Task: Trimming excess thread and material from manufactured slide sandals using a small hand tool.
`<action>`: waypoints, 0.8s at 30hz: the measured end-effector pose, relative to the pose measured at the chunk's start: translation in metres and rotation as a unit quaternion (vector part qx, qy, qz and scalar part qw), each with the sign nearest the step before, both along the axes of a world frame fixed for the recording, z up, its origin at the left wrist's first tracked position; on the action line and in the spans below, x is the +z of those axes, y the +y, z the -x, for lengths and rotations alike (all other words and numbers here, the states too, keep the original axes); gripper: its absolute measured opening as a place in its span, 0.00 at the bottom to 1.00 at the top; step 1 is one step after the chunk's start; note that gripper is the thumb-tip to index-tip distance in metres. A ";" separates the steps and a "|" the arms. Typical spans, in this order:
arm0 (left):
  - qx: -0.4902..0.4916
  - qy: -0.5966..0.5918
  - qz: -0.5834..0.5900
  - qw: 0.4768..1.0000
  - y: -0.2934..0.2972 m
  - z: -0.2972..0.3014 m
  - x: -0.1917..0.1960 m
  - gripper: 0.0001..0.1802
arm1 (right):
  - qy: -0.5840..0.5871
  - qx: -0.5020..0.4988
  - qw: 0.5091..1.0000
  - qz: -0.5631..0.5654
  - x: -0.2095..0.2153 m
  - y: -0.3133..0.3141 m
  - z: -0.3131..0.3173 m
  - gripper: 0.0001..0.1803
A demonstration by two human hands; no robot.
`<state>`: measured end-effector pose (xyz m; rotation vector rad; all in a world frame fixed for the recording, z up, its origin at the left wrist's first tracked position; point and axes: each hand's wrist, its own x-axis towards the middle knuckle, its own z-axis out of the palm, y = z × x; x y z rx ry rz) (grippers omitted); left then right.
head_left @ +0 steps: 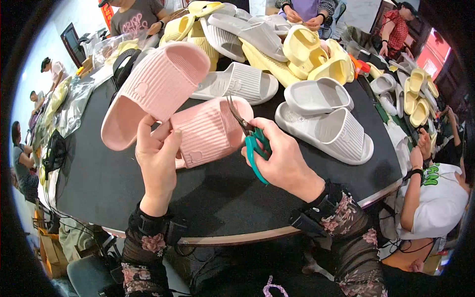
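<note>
Closed around two ribbed pink slippers is my left hand [156, 161]. The larger-looking pink slipper [157, 89] tilts up at the left. A second pink slipper [204, 132] lies to its right, under my left thumb. My right hand [292, 166] grips the teal handles of small scissors [256, 151]. Their dark pointed blades are slightly apart and overlap the second slipper's right end; I cannot tell whether they touch it. Just behind lies a grey slipper [240, 84]. To the right, a small grey slipper [319, 96] rests against a larger grey slipper [329, 133].
The black table [217, 205] has a pale curved front edge. Across its far side is a pile of yellow slippers [302, 52] and grey ones. Clear plastic bags [74, 106] lie at the left. Several people sit or stand around, including a person in white [435, 198] at the right.
</note>
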<state>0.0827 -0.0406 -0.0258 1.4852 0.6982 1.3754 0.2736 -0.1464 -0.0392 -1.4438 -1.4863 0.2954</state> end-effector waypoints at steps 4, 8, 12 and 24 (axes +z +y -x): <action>-0.028 0.048 0.002 0.998 -0.001 0.001 0.000 0.18 | 0.022 -0.003 1.000 -0.007 0.004 -0.001 0.000 0.21; -0.052 0.018 0.021 0.998 -0.003 -0.002 -0.005 0.14 | -0.040 -0.024 0.999 -0.024 0.006 0.000 -0.002 0.21; -0.082 0.050 0.047 0.994 -0.004 0.000 -0.006 0.11 | -0.046 -0.023 0.999 -0.014 0.002 0.000 -0.004 0.21; -0.118 0.039 0.067 0.990 -0.009 0.001 -0.007 0.11 | -0.025 -0.010 1.000 0.006 0.000 0.001 -0.004 0.22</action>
